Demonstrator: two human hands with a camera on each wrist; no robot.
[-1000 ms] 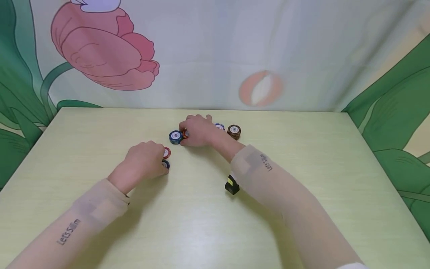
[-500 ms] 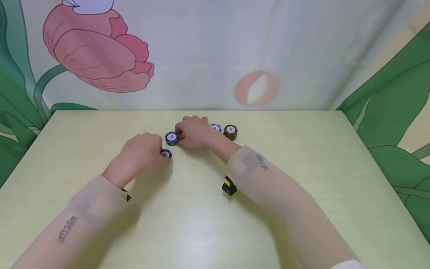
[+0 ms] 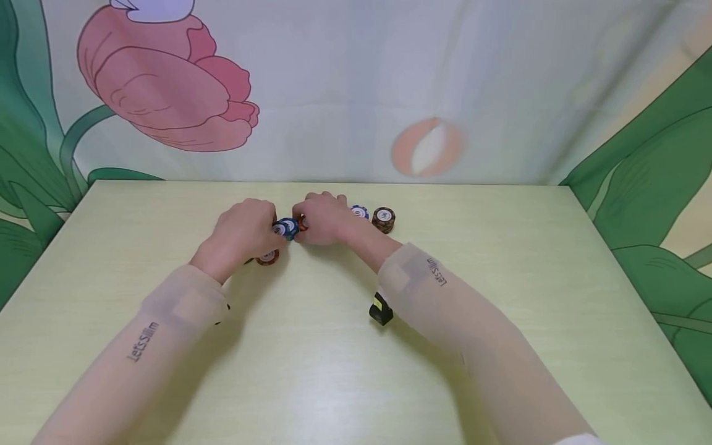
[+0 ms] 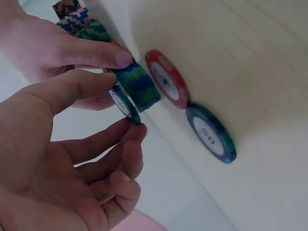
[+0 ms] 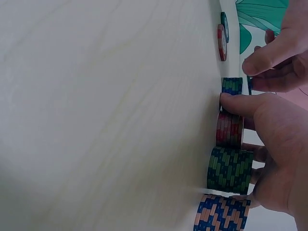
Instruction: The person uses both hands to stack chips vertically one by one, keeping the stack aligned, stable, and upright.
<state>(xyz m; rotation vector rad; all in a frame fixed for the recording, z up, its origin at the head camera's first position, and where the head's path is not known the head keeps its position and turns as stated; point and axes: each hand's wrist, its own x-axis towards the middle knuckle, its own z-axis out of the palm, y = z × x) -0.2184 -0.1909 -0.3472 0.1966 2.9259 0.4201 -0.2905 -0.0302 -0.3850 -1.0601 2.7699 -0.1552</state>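
Observation:
My left hand (image 3: 239,238) pinches a blue-green poker chip (image 4: 124,106) between thumb and fingertips. That chip is tilted right beside the top of a short blue-green chip stack (image 4: 139,89); whether they touch, I cannot tell. My right hand (image 3: 322,216) grips around the row of stacks, thumb on the near side where the blue-green stack meets a red stack (image 5: 229,130), fingers behind. A loose red chip (image 4: 166,79) and another blue-green chip (image 4: 211,134) lie flat on the table near my left hand, mostly covered by it in the head view.
Further right along the row stand a taller green-blue stack (image 5: 229,171), a blue-and-orange stack (image 5: 221,214) and a brown stack (image 3: 384,220). A small black object with a yellow mark (image 3: 381,310) shows beside the right sleeve. A printed curtain (image 3: 334,93) hangs behind the table (image 3: 473,247).
My left hand has picked up a blue-green chip and carried it away from me to the blue-green stack, leaving the red chip behind. My right hand has stayed at the stacks.

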